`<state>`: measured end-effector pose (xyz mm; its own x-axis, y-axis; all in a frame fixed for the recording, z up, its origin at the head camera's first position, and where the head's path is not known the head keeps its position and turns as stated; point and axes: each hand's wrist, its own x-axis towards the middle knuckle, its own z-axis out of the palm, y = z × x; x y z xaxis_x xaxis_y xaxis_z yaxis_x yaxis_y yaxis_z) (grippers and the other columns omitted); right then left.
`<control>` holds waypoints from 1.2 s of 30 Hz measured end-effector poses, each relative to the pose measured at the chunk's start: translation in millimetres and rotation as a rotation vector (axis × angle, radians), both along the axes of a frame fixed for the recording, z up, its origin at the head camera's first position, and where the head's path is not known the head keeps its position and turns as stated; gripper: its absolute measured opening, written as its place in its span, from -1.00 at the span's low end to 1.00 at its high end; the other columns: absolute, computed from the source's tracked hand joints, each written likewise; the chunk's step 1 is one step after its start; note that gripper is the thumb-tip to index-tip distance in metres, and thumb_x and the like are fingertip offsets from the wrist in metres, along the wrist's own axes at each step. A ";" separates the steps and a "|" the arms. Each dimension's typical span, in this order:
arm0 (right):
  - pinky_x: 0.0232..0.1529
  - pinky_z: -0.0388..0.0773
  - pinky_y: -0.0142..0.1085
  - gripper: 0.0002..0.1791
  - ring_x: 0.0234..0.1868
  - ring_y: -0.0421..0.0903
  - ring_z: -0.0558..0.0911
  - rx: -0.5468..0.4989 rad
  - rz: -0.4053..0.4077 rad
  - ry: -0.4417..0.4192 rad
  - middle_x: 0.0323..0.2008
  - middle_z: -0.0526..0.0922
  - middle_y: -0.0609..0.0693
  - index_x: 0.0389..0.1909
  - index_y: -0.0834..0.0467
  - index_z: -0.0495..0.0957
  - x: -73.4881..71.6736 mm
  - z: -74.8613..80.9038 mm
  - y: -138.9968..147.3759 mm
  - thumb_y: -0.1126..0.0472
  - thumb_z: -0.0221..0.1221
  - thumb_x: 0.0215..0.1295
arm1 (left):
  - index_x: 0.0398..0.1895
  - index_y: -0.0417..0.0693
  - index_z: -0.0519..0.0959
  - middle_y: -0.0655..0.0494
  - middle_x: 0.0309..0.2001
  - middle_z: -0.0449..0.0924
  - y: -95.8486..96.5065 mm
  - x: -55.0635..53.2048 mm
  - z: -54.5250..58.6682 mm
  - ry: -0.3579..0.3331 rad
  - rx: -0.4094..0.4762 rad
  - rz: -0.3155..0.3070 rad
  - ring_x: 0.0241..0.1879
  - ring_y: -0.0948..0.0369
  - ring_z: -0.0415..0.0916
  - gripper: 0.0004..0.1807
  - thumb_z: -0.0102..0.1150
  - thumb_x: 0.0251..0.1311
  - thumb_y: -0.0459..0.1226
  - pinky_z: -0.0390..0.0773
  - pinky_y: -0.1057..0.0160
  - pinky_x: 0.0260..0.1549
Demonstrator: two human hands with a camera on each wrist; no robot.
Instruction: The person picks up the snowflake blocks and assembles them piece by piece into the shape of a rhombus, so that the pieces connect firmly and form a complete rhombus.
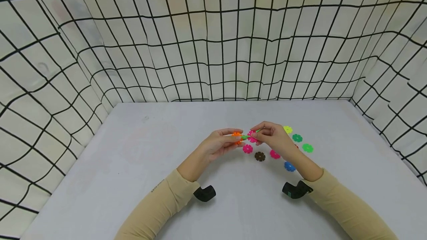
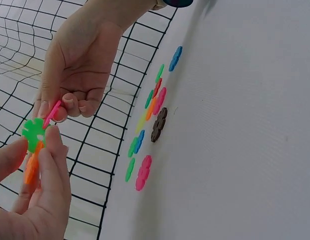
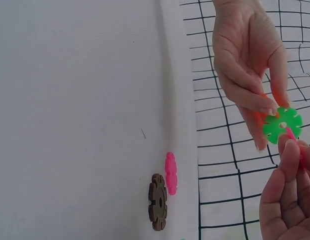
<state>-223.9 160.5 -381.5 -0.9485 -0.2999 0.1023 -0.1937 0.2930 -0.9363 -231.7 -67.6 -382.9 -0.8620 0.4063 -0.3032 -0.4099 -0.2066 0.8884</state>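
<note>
Both hands meet above the table with interlocking plastic discs, round with notched edges. My left hand (image 1: 218, 145) holds an orange disc (image 2: 31, 167) between thumb and fingers. A bright green disc (image 3: 290, 120) is joined to it at an angle, right at the left fingertips. My right hand (image 1: 275, 136) pinches a pink disc (image 2: 52, 112) between thumb and forefinger. The pink disc stands edge-on against the green one, its rim at a notch of the green disc. Part of the orange disc is hidden behind the left fingers.
Loose discs lie on the white table (image 1: 150, 140) below and right of the hands: pink (image 1: 247, 149), brown (image 1: 260, 156), blue (image 1: 290, 166), green (image 1: 307, 147) and yellow (image 1: 287, 129) among them. Black grid netting (image 1: 220, 40) over white walls encloses the table's back and sides.
</note>
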 end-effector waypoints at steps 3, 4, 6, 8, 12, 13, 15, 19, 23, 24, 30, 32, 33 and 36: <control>-0.12 0.65 -0.29 -0.75 -0.31 -0.05 0.72 0.019 0.004 0.019 -0.33 0.74 0.08 0.04 0.35 0.60 0.2 -0.5 -1.2 0.31 0.23 0.45 | 0.34 -0.35 0.47 -0.07 -0.03 0.64 -1.5 -0.4 1.2 0.035 -0.049 -0.088 -0.26 0.18 0.73 -0.60 0.05 0.49 -0.43 0.63 0.46 -0.27; -0.13 0.66 -0.29 -0.75 -0.31 -0.06 0.72 0.022 0.007 0.025 -0.32 0.75 0.09 0.04 0.35 0.60 0.2 -0.8 -1.7 0.31 0.23 0.44 | 0.36 -0.33 0.45 -0.09 0.02 0.61 -2.0 -0.4 1.8 0.048 -0.067 -0.120 -0.26 0.18 0.72 -0.59 0.02 0.50 -0.43 0.62 0.47 -0.27; -0.14 0.66 -0.29 -0.76 -0.32 -0.06 0.72 0.023 0.017 0.042 -0.30 0.75 0.11 0.03 0.36 0.60 -0.3 -1.7 -2.4 0.33 0.24 0.44 | 0.40 -0.32 0.41 -0.12 0.08 0.56 -2.6 -0.4 3.0 0.083 -0.108 -0.183 -0.26 0.19 0.68 -0.56 -0.03 0.52 -0.41 0.59 0.48 -0.26; -0.16 0.66 -0.33 -0.76 -0.32 -0.01 0.72 0.017 0.030 0.059 -0.30 0.75 0.13 0.02 0.37 0.61 -0.7 -2.8 -3.1 0.34 0.25 0.43 | 0.43 -0.28 0.39 -0.12 0.10 0.53 -2.9 -0.6 3.8 0.104 -0.145 -0.228 -0.28 0.19 0.64 -0.54 -0.04 0.53 -0.38 0.55 0.47 -0.26; -0.18 0.66 -0.31 -0.77 -0.30 0.17 0.72 0.015 0.055 0.093 -0.33 0.75 0.13 0.01 0.38 0.61 -1.3 -3.7 -4.0 0.35 0.25 0.42 | 0.45 -0.29 0.35 -0.09 0.09 0.52 -2.1 -0.9 4.2 0.147 -0.192 -0.290 -0.33 0.23 0.58 -0.52 -0.03 0.56 -0.30 0.45 0.44 -0.32; -0.17 0.67 -0.27 -0.77 -0.30 0.19 0.72 0.018 0.060 0.100 -0.34 0.75 0.12 0.01 0.38 0.61 -1.5 -3.8 -4.1 0.35 0.25 0.42 | 0.45 -0.30 0.35 -0.09 0.08 0.53 -1.8 -0.9 4.0 0.152 -0.199 -0.296 -0.34 0.24 0.58 -0.52 -0.02 0.57 -0.28 0.42 0.44 -0.34; -0.17 0.68 -0.19 -0.77 -0.29 0.21 0.72 0.028 0.066 0.109 -0.35 0.74 0.12 0.01 0.37 0.60 -2.0 -3.9 -4.2 0.35 0.25 0.43 | 0.43 -0.33 0.36 -0.08 0.04 0.53 -1.0 -0.6 3.8 0.161 -0.205 -0.304 -0.37 0.27 0.56 -0.53 -0.02 0.58 -0.27 0.41 0.45 -0.38; -0.20 0.68 -0.13 -0.77 -0.31 0.14 0.72 0.043 0.054 0.102 -0.34 0.74 0.12 0.02 0.35 0.61 -2.7 -4.8 -3.0 0.33 0.24 0.44 | 0.38 -0.34 0.42 -0.02 -0.07 0.55 -0.7 0.4 3.1 0.148 -0.205 -0.288 -0.41 0.28 0.55 -0.56 0.00 0.57 -0.28 0.41 0.47 -0.41; -0.23 0.67 -0.15 -0.78 -0.32 0.03 0.72 0.045 0.037 0.093 -0.33 0.74 0.11 0.03 0.33 0.62 -2.9 -5.5 -1.1 0.32 0.22 0.45 | 0.35 -0.32 0.45 0.02 -0.10 0.60 -1.0 0.6 2.8 0.133 -0.204 -0.273 -0.43 0.29 0.54 -0.58 0.02 0.56 -0.29 0.42 0.50 -0.44; -0.23 0.67 -0.15 -0.77 -0.32 0.01 0.72 0.043 0.037 0.094 -0.33 0.74 0.11 0.03 0.33 0.62 -2.9 -5.5 -1.0 0.32 0.22 0.45 | 0.35 -0.32 0.45 0.02 -0.09 0.61 -1.1 0.4 2.7 0.131 -0.203 -0.272 -0.43 0.29 0.54 -0.58 0.02 0.55 -0.29 0.42 0.50 -0.44; -0.18 0.67 -0.09 -0.77 -0.32 0.04 0.72 0.037 0.028 0.095 -0.33 0.72 0.21 0.03 0.33 0.62 -2.9 -6.0 -1.6 0.30 0.23 0.45 | 0.40 -0.33 0.39 -0.08 0.13 0.63 -2.4 -0.7 1.8 0.129 -0.198 -0.282 -0.42 0.30 0.56 -0.54 0.00 0.56 -0.28 0.43 0.51 -0.41; -0.16 0.66 -0.07 -0.76 -0.32 0.05 0.71 0.039 0.013 0.092 -0.33 0.72 0.27 0.03 0.32 0.62 -3.3 -6.6 -2.1 0.27 0.24 0.45 | 0.41 -0.35 0.37 -0.14 0.18 0.61 -2.7 -0.1 2.3 0.136 -0.195 -0.283 -0.41 0.30 0.56 -0.53 -0.01 0.57 -0.27 0.44 0.50 -0.40; -0.16 0.64 -0.06 -0.75 -0.31 0.05 0.71 0.039 0.005 0.089 -0.33 0.72 0.28 0.03 0.31 0.61 -3.5 -6.7 -2.4 0.26 0.24 0.46 | 0.42 -0.35 0.37 -0.15 0.19 0.60 -2.7 0.4 2.9 0.136 -0.193 -0.282 -0.41 0.30 0.56 -0.53 -0.02 0.57 -0.27 0.44 0.50 -0.40; -0.15 0.62 -0.06 -0.74 -0.31 0.02 0.71 0.035 -0.022 0.081 -0.33 0.73 0.24 0.04 0.30 0.61 -4.4 -7.2 -3.2 0.22 0.24 0.46 | 0.41 -0.33 0.38 -0.15 0.19 0.61 -1.9 1.6 3.7 0.134 -0.190 -0.276 -0.41 0.29 0.56 -0.53 -0.02 0.58 -0.26 0.42 0.50 -0.40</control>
